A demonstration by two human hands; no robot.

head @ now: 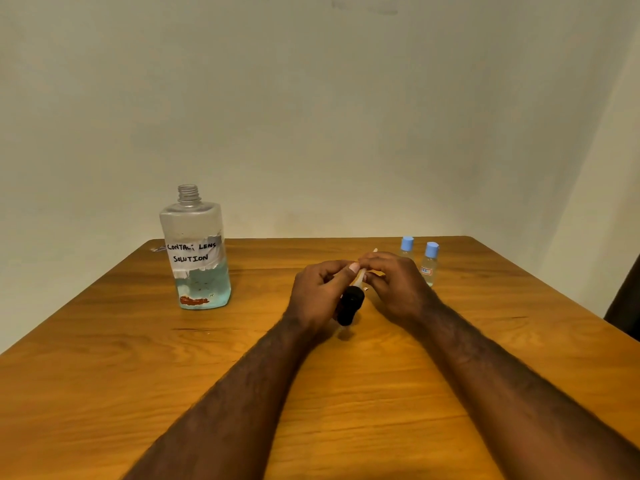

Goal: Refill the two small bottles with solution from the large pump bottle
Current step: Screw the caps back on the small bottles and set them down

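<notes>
The large clear bottle [195, 251], labelled "contact lens solution", stands open-necked at the left of the wooden table [138, 375], about a third full of bluish liquid. Its black pump head [350, 305] with a pale tube is off the bottle, held over the table's middle. My left hand [318, 296] grips the pump head, and my right hand [394, 285] pinches the tube. Two small bottles with blue caps stand behind my right hand: one [406, 246] partly hidden by it, the other [429, 263] just to its right.
A pale wall runs close behind the table's far edge. A dark object [625, 303] shows at the right border, beside the table's right edge. A small scrap [159, 249] lies by the far left corner.
</notes>
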